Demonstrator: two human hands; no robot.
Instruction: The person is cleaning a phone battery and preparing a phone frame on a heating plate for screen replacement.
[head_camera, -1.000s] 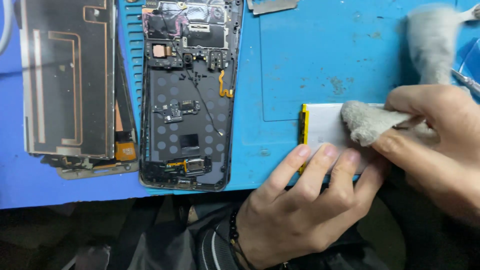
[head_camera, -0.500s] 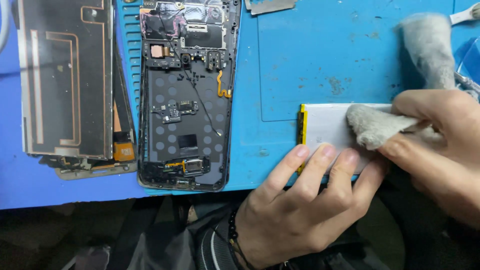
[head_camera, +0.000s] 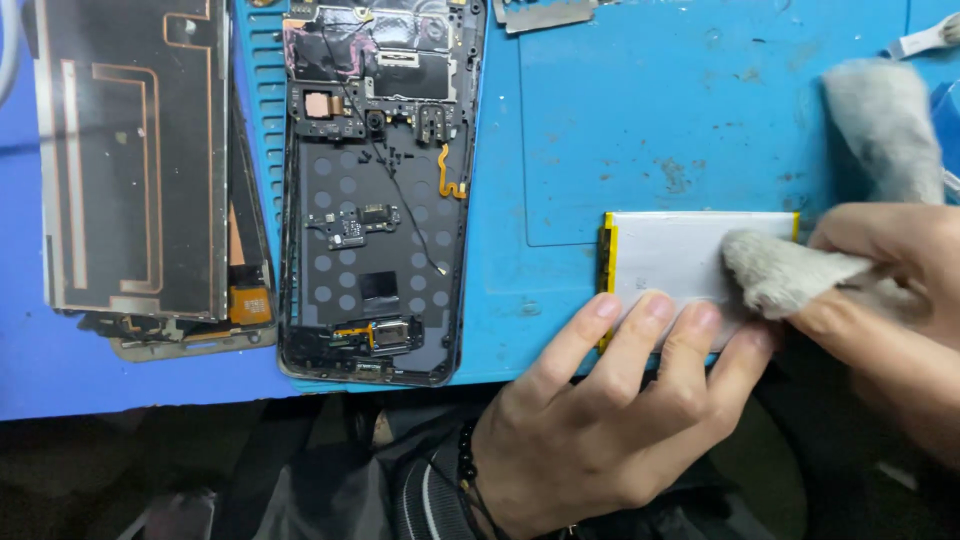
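Fingers on battery near edge, cloth atop.

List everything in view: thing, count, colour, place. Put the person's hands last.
battery: one, white with yellow edges, right of middle on the mat
cloth: one, grey, on the battery
opened phone: one, black, centre-left
back panels: a stack, dark with copper traces, far left
metal plate: one, silver, top edge
mat: one, blue, under everything
left hand: fingertips pressing the battery's near edge
right hand: pinching the cloth against the battery
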